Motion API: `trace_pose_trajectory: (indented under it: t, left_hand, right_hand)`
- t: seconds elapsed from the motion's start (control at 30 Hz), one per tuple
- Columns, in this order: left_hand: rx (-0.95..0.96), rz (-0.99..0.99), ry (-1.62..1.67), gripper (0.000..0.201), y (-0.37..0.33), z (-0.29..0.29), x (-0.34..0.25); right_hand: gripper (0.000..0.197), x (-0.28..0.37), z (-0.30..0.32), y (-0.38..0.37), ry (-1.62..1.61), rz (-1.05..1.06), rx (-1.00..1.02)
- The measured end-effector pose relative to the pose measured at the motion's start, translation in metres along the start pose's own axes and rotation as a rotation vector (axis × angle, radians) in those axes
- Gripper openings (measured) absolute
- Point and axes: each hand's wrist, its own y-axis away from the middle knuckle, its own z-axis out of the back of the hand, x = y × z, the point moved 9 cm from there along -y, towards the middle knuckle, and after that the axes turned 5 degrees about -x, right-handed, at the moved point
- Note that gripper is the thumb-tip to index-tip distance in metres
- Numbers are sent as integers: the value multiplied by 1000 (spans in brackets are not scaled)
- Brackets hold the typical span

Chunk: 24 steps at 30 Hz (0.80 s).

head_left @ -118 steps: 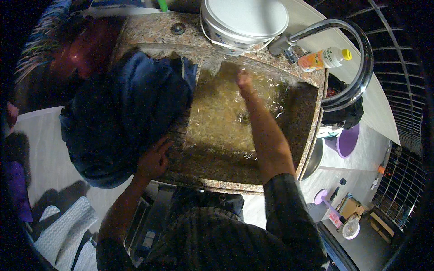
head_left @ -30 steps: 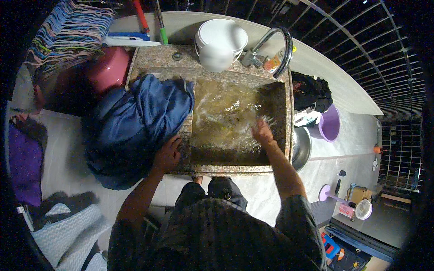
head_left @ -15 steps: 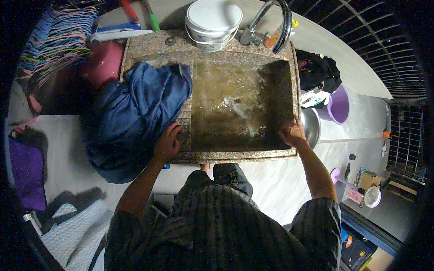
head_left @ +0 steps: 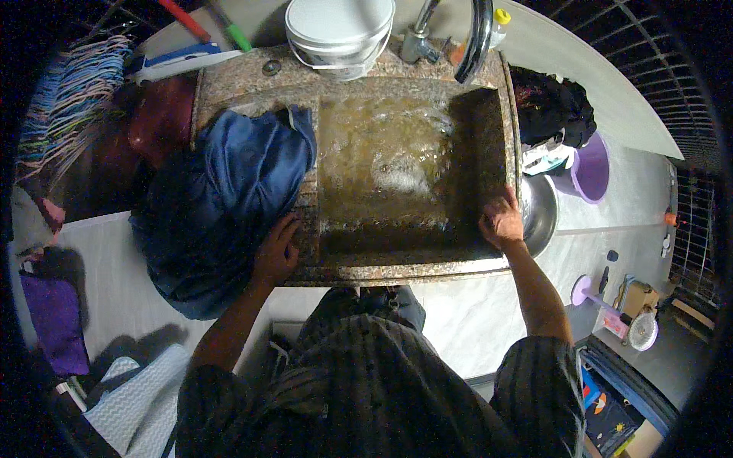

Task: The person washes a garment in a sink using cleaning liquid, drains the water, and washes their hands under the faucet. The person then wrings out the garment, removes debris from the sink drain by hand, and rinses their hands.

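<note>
A speckled stone laundry sink holds water, and its surface is rippled and bright in the middle. My left hand rests, fingers loosely apart, on the ribbed washboard slope left of the basin, beside a navy blue cloth. The shiny cloth lies bunched over the washboard and hangs past the sink's left edge. At the right rim my right hand leans with its fingers spread on the stone. Neither hand shows anything held. A chrome faucet arches over the sink's far right corner.
A lidded white bucket stands on the far ledge. To the right are a steel basin, a purple bucket and dark clothes. Several hangers and a dark red tub sit at the left.
The view has shifted slightly, so the sink appears a little lower. The bright disturbed patch on the water has changed shape. Both hands stay near the same spots at the sink.
</note>
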Motion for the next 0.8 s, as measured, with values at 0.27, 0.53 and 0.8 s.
trace_pose_trajectory:
  t: [0.27,0.53,0.8]
  left_hand:
    - [1,21,-24,56,0,6,-6]
    - [-9,52,8,55,1,6,-5]
    - [16,75,-55,55,2,4,0]
  right_hand:
    - [18,-2,-3,-2,-21,-57,50]
    - [21,-3,-4,-3,7,-31,26]
    - [17,-2,-1,-4,-25,-39,9]
